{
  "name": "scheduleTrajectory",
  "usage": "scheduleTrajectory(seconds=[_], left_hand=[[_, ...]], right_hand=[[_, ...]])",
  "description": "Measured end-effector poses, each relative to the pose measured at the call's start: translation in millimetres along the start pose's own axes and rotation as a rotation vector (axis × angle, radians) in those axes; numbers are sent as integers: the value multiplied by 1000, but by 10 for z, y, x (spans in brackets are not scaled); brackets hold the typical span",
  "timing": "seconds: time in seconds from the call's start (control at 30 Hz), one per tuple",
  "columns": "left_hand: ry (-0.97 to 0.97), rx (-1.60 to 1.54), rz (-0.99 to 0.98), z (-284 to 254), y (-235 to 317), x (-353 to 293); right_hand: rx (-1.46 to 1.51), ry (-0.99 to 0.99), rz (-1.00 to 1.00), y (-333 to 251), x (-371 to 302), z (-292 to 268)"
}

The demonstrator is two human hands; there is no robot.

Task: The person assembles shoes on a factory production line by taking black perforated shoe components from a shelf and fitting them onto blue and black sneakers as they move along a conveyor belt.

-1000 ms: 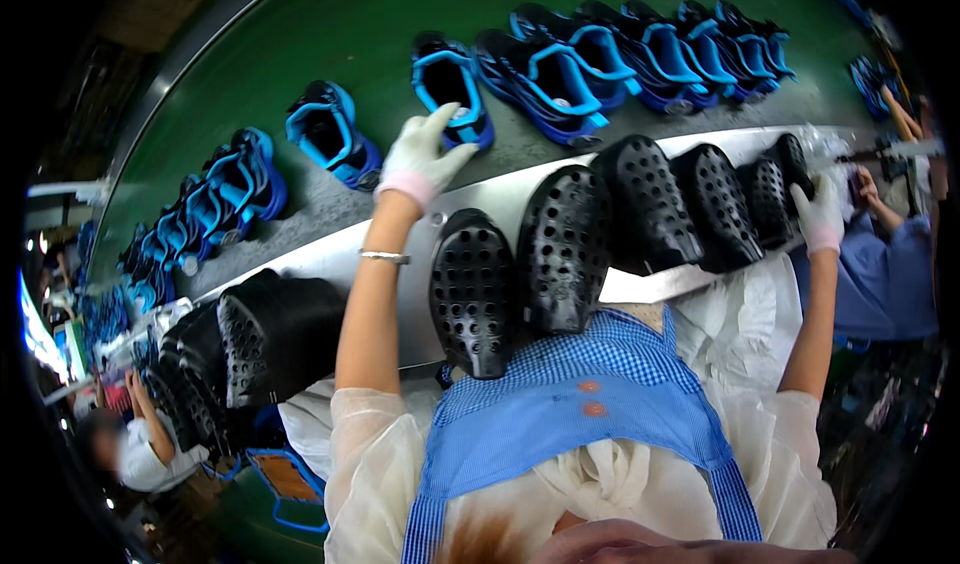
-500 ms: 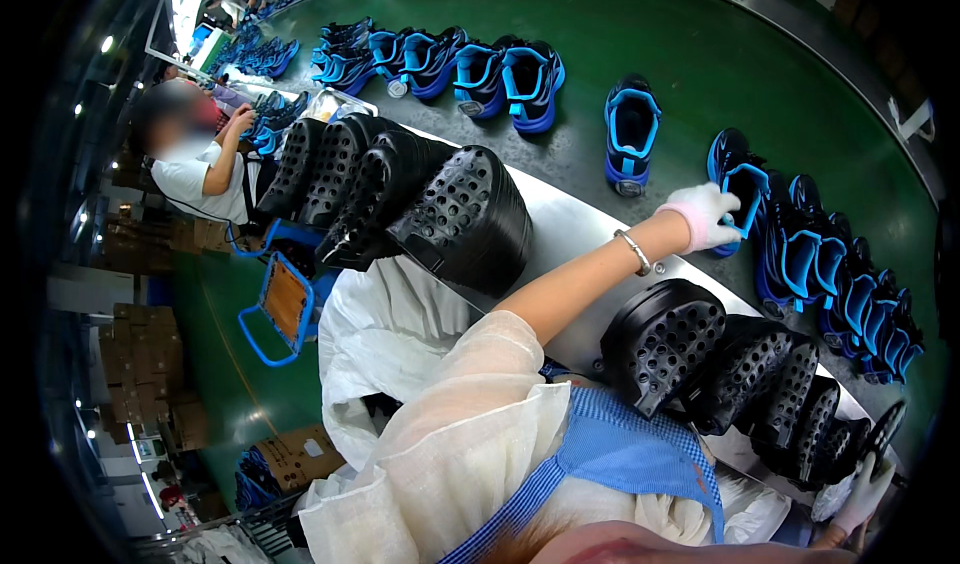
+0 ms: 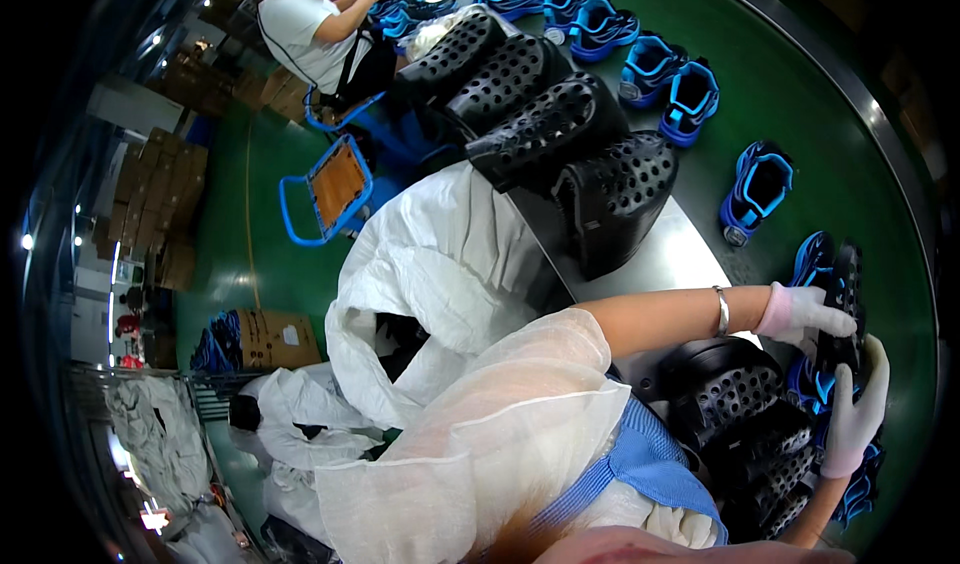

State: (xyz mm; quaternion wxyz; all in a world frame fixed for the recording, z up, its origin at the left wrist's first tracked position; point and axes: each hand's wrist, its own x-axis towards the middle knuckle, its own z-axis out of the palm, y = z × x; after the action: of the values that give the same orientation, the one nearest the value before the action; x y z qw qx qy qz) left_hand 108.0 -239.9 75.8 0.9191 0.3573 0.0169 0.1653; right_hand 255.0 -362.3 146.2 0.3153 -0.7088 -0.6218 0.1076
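Observation:
Over the shoes on the right, a slim black insole-like piece with holes (image 3: pixel 849 279) stands nearly upright between my gloved hands. My left hand (image 3: pixel 815 314) reaches across the bench and grips it from the left with bent fingers. From below, my right hand (image 3: pixel 860 414) holds its lower end, thumb apart from the fingers. Just behind the piece is a black-and-blue sports shoe (image 3: pixel 813 254), partly covered. Another such shoe (image 3: pixel 762 189) stands alone farther back. Beneath my left forearm lies a stack of black holed pieces (image 3: pixel 725 394).
More stacked black pieces (image 3: pixel 620 189) sit on the metal bench edge (image 3: pixel 675 254) to the left. Several sports shoes (image 3: pixel 690 99) line the green surface (image 3: pixel 800 94) beyond. A seated person (image 3: pixel 305 34) works at far left, near a blue-framed chair (image 3: pixel 335 189).
My view has swung right. My right hand has come up from the lower right with the black piece to the shoe, and my left hand has moved from the shoe's opening onto the piece.

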Motion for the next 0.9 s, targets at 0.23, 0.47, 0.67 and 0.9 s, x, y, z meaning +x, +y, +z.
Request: scheduleTrajectory(seconds=[0.23, 0.47, 0.67, 0.9], left_hand=[[166, -19, 201, -339, -92, -38], [219, -78, 183, -394, -189, 82], [452, 421, -192, -477, 188, -71], [257, 1624, 152, -1108, -43, -29]], right_hand=[[-116, -48, -54, -84, 200, 339], [-137, -96, -7, 92, 329, 359], [-154, -126, 42, -89, 492, 447], [-267, -234, 188, -19, 602, 214]])
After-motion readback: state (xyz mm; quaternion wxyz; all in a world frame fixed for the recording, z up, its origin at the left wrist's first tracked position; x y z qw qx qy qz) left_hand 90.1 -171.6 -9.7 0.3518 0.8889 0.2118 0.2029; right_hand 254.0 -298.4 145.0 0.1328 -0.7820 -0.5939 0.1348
